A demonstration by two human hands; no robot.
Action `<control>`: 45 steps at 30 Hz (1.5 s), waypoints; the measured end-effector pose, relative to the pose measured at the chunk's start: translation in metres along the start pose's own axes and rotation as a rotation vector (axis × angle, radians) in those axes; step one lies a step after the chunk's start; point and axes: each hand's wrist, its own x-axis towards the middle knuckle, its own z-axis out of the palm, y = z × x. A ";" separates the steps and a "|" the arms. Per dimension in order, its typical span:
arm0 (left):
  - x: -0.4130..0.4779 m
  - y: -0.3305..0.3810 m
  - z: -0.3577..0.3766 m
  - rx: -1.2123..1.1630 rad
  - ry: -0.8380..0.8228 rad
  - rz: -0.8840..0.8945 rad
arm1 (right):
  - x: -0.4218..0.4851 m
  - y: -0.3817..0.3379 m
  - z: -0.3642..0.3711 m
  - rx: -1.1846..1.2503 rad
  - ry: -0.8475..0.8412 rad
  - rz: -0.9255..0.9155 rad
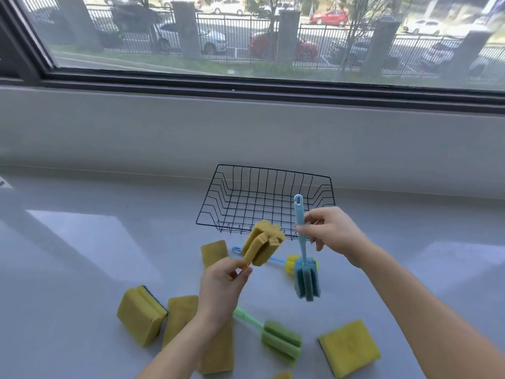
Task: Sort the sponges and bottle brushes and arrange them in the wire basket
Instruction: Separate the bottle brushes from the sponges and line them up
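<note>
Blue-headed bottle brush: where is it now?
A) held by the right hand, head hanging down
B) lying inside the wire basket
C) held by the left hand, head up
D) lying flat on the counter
A: the right hand pinches the handle of the blue-headed bottle brush, its foam head hanging down; the left hand holds the orange-handled bottle brush instead.

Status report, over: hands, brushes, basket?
Left hand grips yellow brush; right hand pinches blue brush. Wire basket empty. Nothing blocks it.
</note>
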 end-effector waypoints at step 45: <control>-0.136 -0.176 -0.270 0.168 0.490 -0.827 | -0.070 -0.075 0.421 -0.343 -0.503 -0.056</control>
